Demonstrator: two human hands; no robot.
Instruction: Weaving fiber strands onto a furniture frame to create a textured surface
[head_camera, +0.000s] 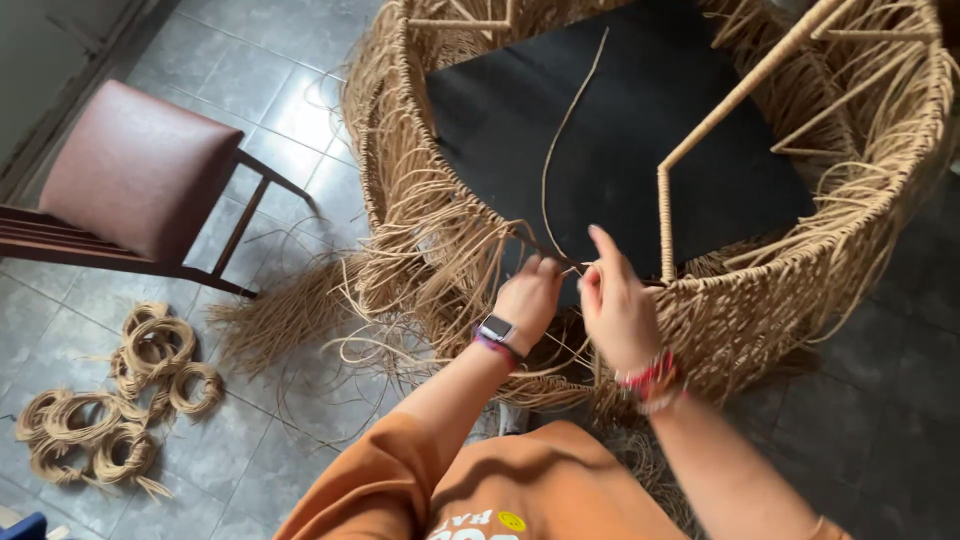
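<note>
A large round woven rattan frame (400, 150) lies on its side in front of me, with a black panel (640, 130) inside it and loose strand ends hanging off its wall. My left hand (528, 298) pinches a thin rattan strand (562, 140) at the near rim; the strand curves up across the black panel. My right hand (615, 305) is beside it on the same rim, fingers closed on the strand with the index finger raised. A wrapped rod (735, 100) rises from the rim just right of my right hand.
A chair with a brown padded seat (140, 165) stands at the left on the grey tiled floor. Several coils of rattan (110, 410) lie at the lower left. Loose strands (290, 310) spread over the floor beside the frame.
</note>
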